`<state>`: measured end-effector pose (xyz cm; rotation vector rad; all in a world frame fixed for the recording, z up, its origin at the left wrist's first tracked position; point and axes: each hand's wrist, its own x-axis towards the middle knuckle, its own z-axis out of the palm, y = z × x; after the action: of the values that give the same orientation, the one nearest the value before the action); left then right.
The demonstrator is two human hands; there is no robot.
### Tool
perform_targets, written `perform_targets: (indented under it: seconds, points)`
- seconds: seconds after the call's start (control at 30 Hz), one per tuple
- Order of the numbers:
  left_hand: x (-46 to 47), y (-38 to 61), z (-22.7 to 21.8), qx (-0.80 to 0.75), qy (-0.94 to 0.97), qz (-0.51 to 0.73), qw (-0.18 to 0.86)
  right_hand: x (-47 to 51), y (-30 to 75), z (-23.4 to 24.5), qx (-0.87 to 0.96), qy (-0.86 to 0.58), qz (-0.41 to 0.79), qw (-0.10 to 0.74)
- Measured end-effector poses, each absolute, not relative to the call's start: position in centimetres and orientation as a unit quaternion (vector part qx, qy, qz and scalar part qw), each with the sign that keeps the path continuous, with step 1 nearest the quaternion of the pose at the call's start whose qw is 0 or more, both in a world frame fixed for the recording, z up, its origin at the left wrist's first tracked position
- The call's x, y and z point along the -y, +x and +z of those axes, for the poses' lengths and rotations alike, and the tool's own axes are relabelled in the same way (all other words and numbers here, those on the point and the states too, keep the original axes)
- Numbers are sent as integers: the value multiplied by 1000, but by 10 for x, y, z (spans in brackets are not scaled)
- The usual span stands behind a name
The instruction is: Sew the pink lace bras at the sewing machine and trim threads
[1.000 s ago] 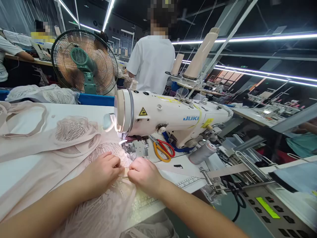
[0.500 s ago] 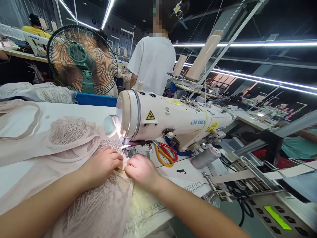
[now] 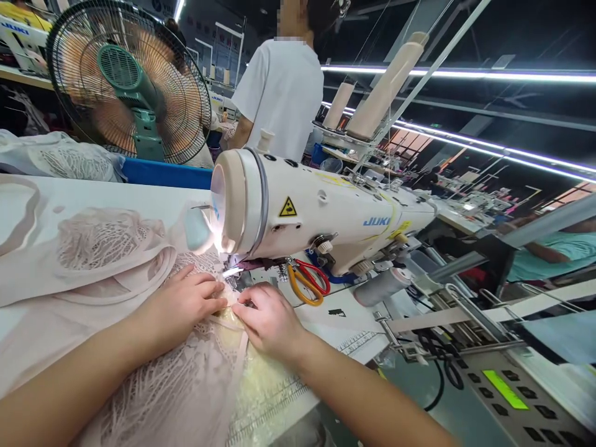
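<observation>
A pale pink lace garment with a rounded cup is spread over the sewing table, one edge under the presser foot of a JUKI sewing machine. My left hand rests on the lace left of the needle, its fingers stretched out and pressing down. Close by on the right, my right hand pinches the garment's edge between thumb and fingers just in front of the foot. The machine's lamp lights the stitching spot. My fingers partly hide the seam.
Scissors with red and orange handles lie behind my right hand, near a grey thread cone. A fan stands at the back left. A person in a white shirt is beyond the machine. A control panel is at lower right.
The camera view has shifted, so the machine and fan sit further left and higher. My left hand's fingers have spread more. My right hand keeps its pinch on the garment beside the foot.
</observation>
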<state>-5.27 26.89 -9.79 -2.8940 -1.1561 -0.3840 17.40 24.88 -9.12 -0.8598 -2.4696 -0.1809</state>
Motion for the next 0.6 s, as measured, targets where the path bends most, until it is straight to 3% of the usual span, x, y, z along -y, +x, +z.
perform_targets:
  seconds: [0.6]
  points:
    - [-278,-51,-79,381,-923,-49,8,-257,178,-89,878,-311,-30,363]
